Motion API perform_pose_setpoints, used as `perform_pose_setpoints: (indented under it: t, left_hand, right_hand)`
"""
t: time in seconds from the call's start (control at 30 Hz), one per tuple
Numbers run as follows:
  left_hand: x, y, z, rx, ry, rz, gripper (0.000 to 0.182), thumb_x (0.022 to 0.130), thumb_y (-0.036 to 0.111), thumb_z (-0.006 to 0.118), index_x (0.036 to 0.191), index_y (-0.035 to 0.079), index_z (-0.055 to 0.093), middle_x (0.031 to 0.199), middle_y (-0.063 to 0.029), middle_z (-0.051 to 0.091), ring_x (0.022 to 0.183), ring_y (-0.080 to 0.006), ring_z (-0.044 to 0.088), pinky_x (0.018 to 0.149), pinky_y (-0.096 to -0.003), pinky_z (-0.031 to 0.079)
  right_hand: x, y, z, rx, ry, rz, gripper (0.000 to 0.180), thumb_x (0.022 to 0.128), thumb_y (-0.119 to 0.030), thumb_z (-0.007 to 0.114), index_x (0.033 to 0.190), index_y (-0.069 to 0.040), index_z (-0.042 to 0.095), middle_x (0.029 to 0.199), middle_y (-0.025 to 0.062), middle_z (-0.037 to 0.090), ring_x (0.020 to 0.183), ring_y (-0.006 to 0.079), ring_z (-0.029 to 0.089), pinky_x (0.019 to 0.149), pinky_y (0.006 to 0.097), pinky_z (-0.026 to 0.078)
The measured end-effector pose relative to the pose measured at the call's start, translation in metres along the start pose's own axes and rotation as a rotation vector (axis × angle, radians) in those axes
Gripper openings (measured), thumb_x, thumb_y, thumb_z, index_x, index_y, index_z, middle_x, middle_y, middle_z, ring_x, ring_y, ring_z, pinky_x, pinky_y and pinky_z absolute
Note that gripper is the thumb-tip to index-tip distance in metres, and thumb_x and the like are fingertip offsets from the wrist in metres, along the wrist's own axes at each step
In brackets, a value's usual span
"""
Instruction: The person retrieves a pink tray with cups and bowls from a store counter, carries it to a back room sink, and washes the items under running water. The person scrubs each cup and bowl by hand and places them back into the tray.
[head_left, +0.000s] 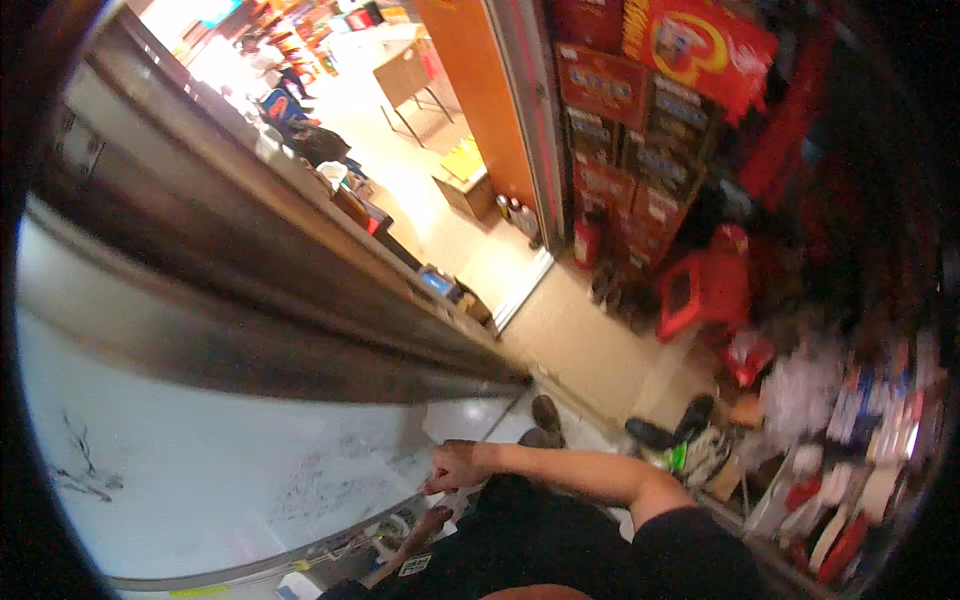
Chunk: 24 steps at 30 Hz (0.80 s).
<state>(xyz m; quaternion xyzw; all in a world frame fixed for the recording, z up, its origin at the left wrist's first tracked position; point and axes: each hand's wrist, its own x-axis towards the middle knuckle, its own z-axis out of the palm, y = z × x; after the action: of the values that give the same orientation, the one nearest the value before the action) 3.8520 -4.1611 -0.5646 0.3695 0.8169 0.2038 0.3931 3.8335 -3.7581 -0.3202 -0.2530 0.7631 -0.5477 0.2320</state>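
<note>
My right hand (456, 465) is raised in front of my dark shirt, with its fingers curled beside the lower edge of a pale whiteboard-like panel (187, 450) that bears faint dark marks. Whether those fingers hold something small is not plain. My left hand (433, 519) is just below it, partly in shadow, near a ledge (322, 556) along the panel's bottom with small items on it. Blur hides what the left fingers do. A shoe (547, 412) shows on the floor beyond my right arm.
A doorway with a white threshold (525, 291) opens onto a bright room with a chair (405, 75). Right of it stand stacked cartons (600, 86), a red fire extinguisher (587, 241), a red plastic stool (705, 289), dark shoes (671, 429) and a cluttered shelf (825, 510).
</note>
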Motion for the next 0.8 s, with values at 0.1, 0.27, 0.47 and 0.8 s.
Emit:
perform_pose_setpoints:
  t: [0.1, 0.27, 0.47, 0.8]
  left_hand:
    - [0.080, 0.029, -0.001, -0.175, -0.013, -0.429, 0.039, 0.095, 0.036, 0.050, 0.114, 0.004, 0.062, 0.111, -0.0150, 0.066, 0.103, -0.0328, 0.062, 0.086, -0.0447, 0.049]
    - [0.190, 0.081, -0.010, -0.338, 0.006, -0.615, 0.041, 0.095, 0.038, 0.049, 0.110, 0.003, 0.063, 0.107, -0.0153, 0.066, 0.102, -0.0332, 0.063, 0.085, -0.0448, 0.049]
    - [0.296, 0.134, -0.029, -0.469, 0.040, -0.720, 0.044, 0.095, 0.040, 0.047, 0.105, 0.001, 0.065, 0.102, -0.0156, 0.068, 0.100, -0.0336, 0.063, 0.084, -0.0449, 0.049]
    - [0.494, 0.197, -0.032, -0.511, 0.540, -0.817, 0.047, 0.096, 0.041, 0.044, 0.093, 0.000, 0.068, 0.087, -0.0202, 0.068, 0.082, -0.0304, 0.064, 0.076, -0.0438, 0.048]
  right_hand:
    - [-0.046, 0.014, -0.076, 0.254, 0.201, 0.096, 0.055, 0.096, -0.043, 0.052, 0.067, 0.002, 0.063, 0.057, 0.0104, 0.060, 0.055, 0.0202, 0.058, 0.058, 0.0357, 0.047]
    - [-0.104, 0.052, -0.198, 0.833, 0.023, 0.191, 0.036, 0.100, -0.027, 0.051, 0.127, -0.003, 0.050, 0.094, 0.0109, 0.065, 0.059, 0.0135, 0.060, 0.068, 0.0297, 0.055]
    - [-0.155, 0.110, -0.360, 0.878, -0.145, 0.023, 0.063, 0.095, -0.017, 0.062, 0.149, -0.008, 0.032, 0.129, 0.0138, 0.056, 0.107, 0.0193, 0.062, 0.095, 0.0346, 0.049]
    - [-0.156, 0.337, -0.480, -0.673, 0.399, 0.404, 0.050, 0.084, -0.038, 0.069, 0.119, -0.002, 0.064, 0.115, 0.0165, 0.067, 0.099, 0.0299, 0.066, 0.094, 0.0369, 0.050]
